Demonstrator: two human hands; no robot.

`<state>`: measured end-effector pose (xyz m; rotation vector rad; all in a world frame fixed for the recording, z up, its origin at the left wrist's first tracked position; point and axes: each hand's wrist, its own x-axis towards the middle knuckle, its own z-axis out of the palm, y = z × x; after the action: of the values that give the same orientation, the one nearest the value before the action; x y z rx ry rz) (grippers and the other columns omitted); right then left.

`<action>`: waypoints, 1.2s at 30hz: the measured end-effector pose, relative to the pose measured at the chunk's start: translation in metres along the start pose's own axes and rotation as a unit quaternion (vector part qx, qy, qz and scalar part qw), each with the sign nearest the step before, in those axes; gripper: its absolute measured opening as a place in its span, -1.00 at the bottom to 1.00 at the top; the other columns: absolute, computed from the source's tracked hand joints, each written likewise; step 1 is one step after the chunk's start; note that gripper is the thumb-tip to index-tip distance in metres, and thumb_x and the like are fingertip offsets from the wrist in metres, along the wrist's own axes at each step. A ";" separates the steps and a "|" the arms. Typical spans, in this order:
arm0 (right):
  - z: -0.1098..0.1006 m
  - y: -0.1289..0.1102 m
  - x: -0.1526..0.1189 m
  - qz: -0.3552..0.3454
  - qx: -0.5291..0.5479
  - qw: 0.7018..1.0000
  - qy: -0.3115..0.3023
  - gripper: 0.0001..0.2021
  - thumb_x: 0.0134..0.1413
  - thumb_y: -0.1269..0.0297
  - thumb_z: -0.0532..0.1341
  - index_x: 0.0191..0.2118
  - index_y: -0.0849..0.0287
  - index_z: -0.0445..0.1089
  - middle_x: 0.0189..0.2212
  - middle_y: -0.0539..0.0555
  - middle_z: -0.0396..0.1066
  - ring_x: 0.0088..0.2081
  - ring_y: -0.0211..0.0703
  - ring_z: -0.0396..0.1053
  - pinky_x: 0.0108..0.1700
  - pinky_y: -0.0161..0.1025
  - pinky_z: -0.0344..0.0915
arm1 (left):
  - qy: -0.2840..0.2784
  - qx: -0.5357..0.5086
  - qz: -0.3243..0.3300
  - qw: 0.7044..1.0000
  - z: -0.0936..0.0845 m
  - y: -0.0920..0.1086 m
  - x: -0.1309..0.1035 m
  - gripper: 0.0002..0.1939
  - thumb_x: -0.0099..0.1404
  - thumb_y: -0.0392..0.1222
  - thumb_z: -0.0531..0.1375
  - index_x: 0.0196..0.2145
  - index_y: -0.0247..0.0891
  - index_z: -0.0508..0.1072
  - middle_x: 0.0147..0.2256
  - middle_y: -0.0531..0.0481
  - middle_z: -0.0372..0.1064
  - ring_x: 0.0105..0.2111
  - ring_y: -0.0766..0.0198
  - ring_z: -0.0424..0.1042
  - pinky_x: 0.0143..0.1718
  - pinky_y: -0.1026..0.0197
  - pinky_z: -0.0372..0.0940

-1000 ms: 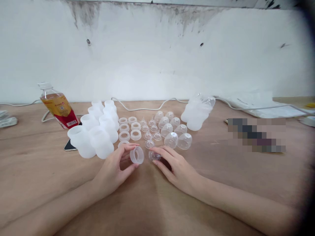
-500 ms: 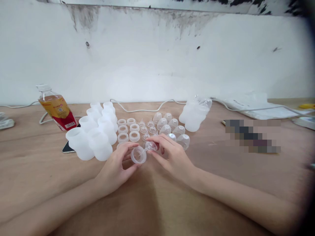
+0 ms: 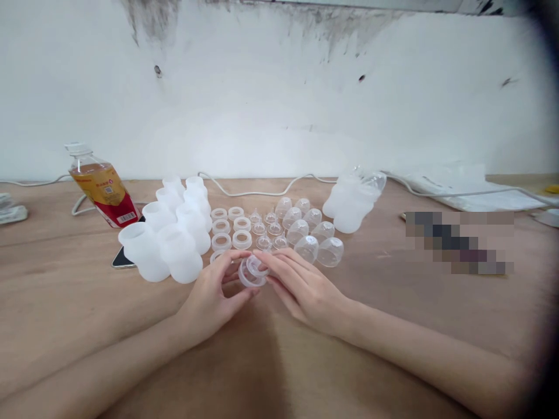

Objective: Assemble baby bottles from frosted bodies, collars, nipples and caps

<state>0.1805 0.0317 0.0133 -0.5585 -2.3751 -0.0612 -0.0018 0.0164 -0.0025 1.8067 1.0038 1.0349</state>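
Head view: two hands meet at the frame's centre, joining a clear teat [image 3: 257, 266] and a ring [image 3: 243, 274].
The teat, tip just at the ring half a second ago, now overlaps the ring's opening, so fitting seems under way; whether it is seated I cannot tell. The left hand [image 3: 213, 294] curves its fingers around the ring; the right hand's [image 3: 312, 295] fingers, narrowly parted, grip the teat above the counter [image 3: 393, 291].

You have bare tabletop [image 3: 262, 355] on the screw ring [image 3: 245, 279]'s near side; beyond it, feeding bottles [image 3: 181, 256] block left, bottle nipples [image 3: 264, 242] straight ahead, dome caps [image 3: 298, 231] right.
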 end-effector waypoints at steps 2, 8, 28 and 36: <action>-0.001 -0.001 0.002 -0.009 0.017 1.000 0.004 -0.73 0.06 0.57 -0.01 -0.08 0.32 0.16 -0.31 0.16 0.32 -0.23 -0.14 0.23 -0.23 -0.17 0.31 | 0.000 0.011 0.008 1.000 0.000 0.000 0.000 -0.62 0.13 -0.28 0.15 -0.09 -0.22 0.17 -0.10 -0.06 0.27 -0.11 0.23 0.34 -0.06 0.13 0.29; -0.003 -0.005 0.001 -0.015 0.073 0.997 -0.021 -0.77 0.03 0.59 0.01 -0.19 0.28 0.25 -0.21 0.19 0.28 -0.15 -0.15 0.20 -0.14 -0.17 0.28 | 0.008 0.058 0.025 0.998 -0.002 0.001 0.002 -0.62 0.12 -0.30 0.15 -0.10 -0.21 0.18 -0.10 -0.06 0.27 -0.11 0.22 0.32 -0.07 0.15 0.26; 0.002 -0.012 0.000 0.199 0.139 0.968 -0.060 -0.97 0.03 0.44 -0.02 -0.37 0.19 0.09 -0.48 -0.02 0.14 -0.56 -0.38 0.12 -0.56 -0.40 0.14 | -0.002 0.151 0.045 0.988 0.000 0.007 -0.001 -0.93 0.25 -0.23 0.00 -0.33 -0.24 0.24 -0.39 0.05 0.26 -0.43 0.38 0.31 -0.39 0.32 0.27; 0.006 -0.013 0.000 0.165 0.042 0.982 -0.084 -0.92 0.11 0.39 -0.10 -0.36 0.19 0.07 -0.46 0.03 0.19 -0.52 -0.29 0.16 -0.52 -0.35 0.12 | 0.004 0.246 0.047 0.968 0.000 0.010 -0.004 -0.95 0.23 -0.25 0.01 -0.36 -0.23 0.24 -0.49 0.10 0.28 -0.50 0.39 0.30 -0.50 0.37 0.19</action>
<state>0.1718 0.0208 0.0103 -0.9393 -2.4003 0.2426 -0.0010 0.0095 0.0062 2.2676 1.2723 0.9008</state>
